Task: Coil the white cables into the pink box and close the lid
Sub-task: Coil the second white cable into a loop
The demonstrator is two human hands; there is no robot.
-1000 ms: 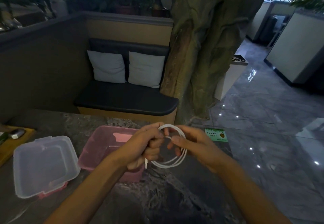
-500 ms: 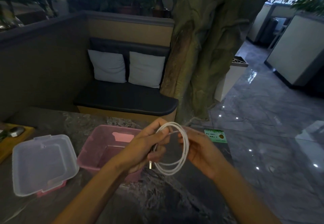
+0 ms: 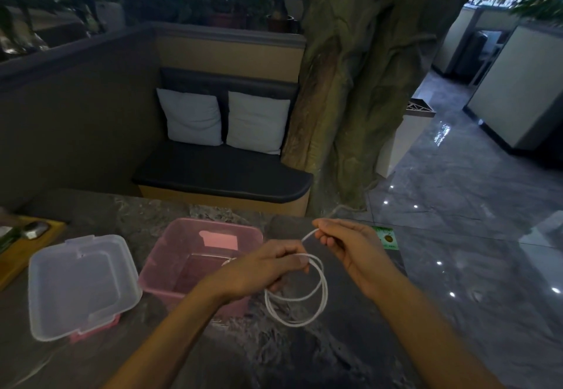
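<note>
While hands pinch it, smooth white cable (image 3: 297, 303) hangs looped.

We see a dark marbled table (image 3: 304, 355) carrying an open pink box (image 3: 170, 269) near its middle. Just left of the box lies a clear lid (image 3: 79, 285) with pink clasps. A yellow tray (image 3: 18, 254) sits at the far left edge, and a green card (image 3: 387, 237) lies at the right.
</note>
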